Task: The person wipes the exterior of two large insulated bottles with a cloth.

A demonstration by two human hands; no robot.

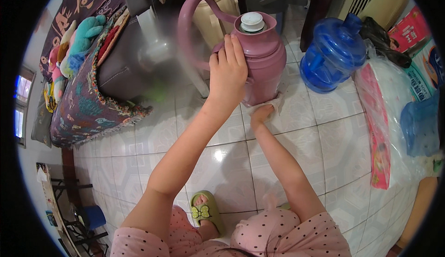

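Note:
A pink vacuum flask (pixel 266 65) with a white stopper (pixel 252 22) and a large looped handle (pixel 189 20) stands before me, slightly tilted. My left hand (pixel 229 64) grips its side just below the neck, where the lower end of the handle meets the body; the thumb is hidden. Down at the flask's base, my right hand (pixel 263 113) holds a pale cloth (pixel 277 104) against the bottom edge. The palm side of this hand is out of sight. Whether the base rests on the floor or on the cloth, I cannot tell.
A cream vacuum flask (pixel 208 17) stands behind the pink one. To the right are a blue water jug (pixel 330 55) and plastic-wrapped packs (pixel 393 118). A dark sofa (pixel 121 58) with a patterned cover is at left. Pale tiles (pixel 219 173) cover the floor.

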